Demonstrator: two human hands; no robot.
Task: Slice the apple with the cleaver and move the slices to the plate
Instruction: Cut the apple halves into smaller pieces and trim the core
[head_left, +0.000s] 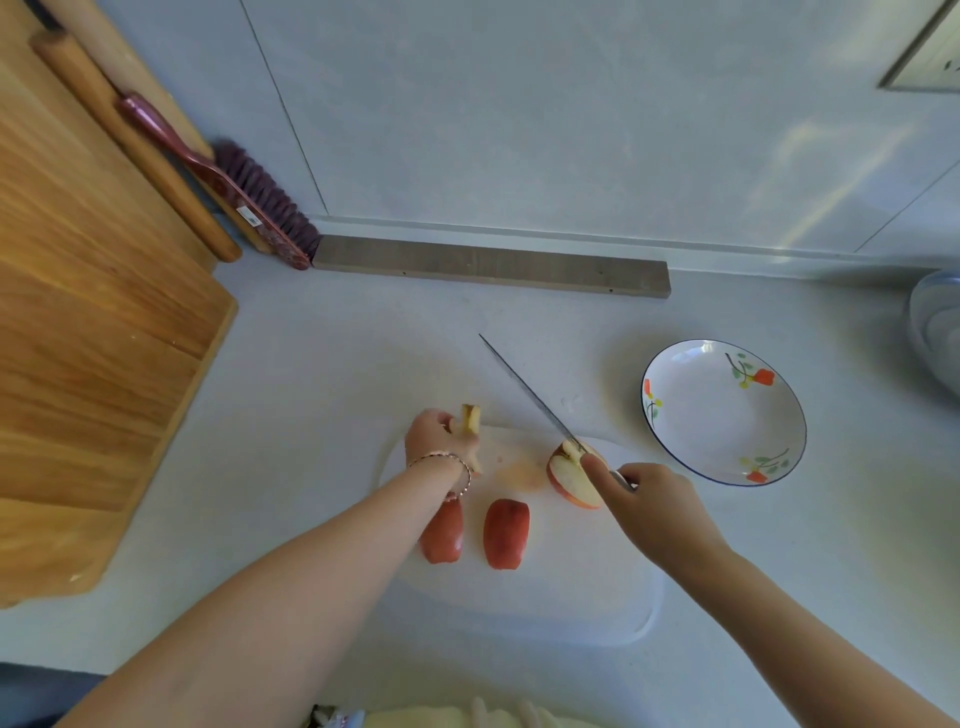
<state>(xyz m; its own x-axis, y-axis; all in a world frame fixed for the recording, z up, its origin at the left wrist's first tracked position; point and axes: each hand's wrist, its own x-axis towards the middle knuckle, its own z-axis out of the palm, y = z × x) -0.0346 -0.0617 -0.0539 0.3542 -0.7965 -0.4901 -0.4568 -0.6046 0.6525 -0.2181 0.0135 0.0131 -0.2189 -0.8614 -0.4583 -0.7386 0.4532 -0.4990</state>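
Note:
On the white cutting board (571, 587) lie two red apple pieces skin up, one (442, 532) partly under my left wrist and one (506, 534) beside it. An apple wedge (574, 480) lies cut face up at the board's right. My right hand (652, 501) grips the cleaver (524, 392) by its handle, blade edge-on and pointing away to the upper left, its heel over the wedge. My left hand (434, 434) pinches a small pale core piece (471, 418) above the board's far left edge. The flowered white plate (675, 395) sits to the right, with nothing on it.
A big wooden board (93, 338) leans at the left with a rolling pin (135, 145) and a dark red brush (244, 192). A grey wooden strip (491, 266) lies along the wall. A pale bowl's rim (935, 332) shows at the right edge.

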